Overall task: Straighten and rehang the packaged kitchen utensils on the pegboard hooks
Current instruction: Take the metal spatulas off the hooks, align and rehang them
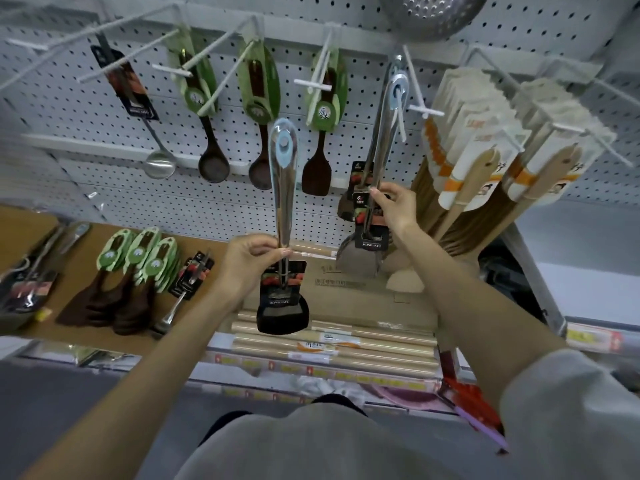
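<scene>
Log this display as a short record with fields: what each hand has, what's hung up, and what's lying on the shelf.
left hand: pinches the handle of the black-headed spatula, held upright, on no hook
right hand: grips the hanging spatula low on its handle
hook: passes through the hanging spatula's blue loop
pegboard: ladle and green-carded wooden spoons hang on it
shelf: loose green-carded spoons lie flat
task state: black-headed spatula not yet rehung
</scene>
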The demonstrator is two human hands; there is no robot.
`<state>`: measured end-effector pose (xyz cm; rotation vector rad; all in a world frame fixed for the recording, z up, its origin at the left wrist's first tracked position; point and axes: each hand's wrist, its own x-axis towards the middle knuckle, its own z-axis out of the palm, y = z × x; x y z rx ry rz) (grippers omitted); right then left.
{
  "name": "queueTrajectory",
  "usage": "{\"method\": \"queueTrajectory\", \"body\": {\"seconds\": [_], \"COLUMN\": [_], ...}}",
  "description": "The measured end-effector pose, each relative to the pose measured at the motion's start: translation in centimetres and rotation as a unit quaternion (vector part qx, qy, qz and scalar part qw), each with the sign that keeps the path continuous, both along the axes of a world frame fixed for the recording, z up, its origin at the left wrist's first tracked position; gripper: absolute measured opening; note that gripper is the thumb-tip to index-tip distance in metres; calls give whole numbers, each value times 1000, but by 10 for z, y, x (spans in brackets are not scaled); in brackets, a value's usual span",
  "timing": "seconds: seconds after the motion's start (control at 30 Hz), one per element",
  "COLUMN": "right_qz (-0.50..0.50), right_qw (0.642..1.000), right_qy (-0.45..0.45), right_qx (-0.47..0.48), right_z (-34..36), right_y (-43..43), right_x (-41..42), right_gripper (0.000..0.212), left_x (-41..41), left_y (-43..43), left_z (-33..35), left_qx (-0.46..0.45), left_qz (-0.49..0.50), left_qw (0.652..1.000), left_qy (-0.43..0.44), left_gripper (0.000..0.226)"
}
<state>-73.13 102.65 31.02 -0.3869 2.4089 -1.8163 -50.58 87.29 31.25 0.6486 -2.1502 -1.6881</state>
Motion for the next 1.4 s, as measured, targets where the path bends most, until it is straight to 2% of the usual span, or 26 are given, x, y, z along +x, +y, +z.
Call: {"method": "queueTrajectory", "body": {"seconds": [0.07, 0.3, 0.4, 0.5, 0.63, 0.93, 1.13, 1.2, 1.4], "right_qz": [-3, 11, 3, -6, -24, 3, 58, 61, 106], "right_qw": [1000, 999, 998, 999, 999, 998, 991, 990, 989], "right_qy": [-6, -34, -47, -31, -37, -43, -76, -83, -64], "right_qx": [3, -25, -39, -14, -19, 34, 88, 96, 82], "right_z": [-1, -3, -6, -7, -4, -11, -47, -36, -4], "right_y": [-4, -17, -21, -26, -30, -36, -26, -18, 20], "right_x": [-7, -13, -18, -26, -36, -58, -82, -64, 8], "right_gripper": [22, 23, 12, 4, 16, 12, 39, 46, 46], "left_x": [0, 1, 3, 5, 6, 12, 10, 9, -2], "left_y": [-1, -4, -4, -6, -11, -15, -15, -12, -5], "left_z": [0, -9, -12, -16, -18, -17, -18, -18, -27], "left_qx": [8, 4, 10, 3, 4, -7, 6, 16, 18], "left_qz": [1, -8, -7, -11, -10, -9, -21, -28, -54], "left_qw": [1000, 1000, 1000, 1000, 1000, 1000, 1000, 999, 998], "left_qy": [6, -6, -11, -11, -10, -12, -14, -10, -17], "left_gripper": [4, 6, 11, 12, 6, 5, 6, 4, 3]}}
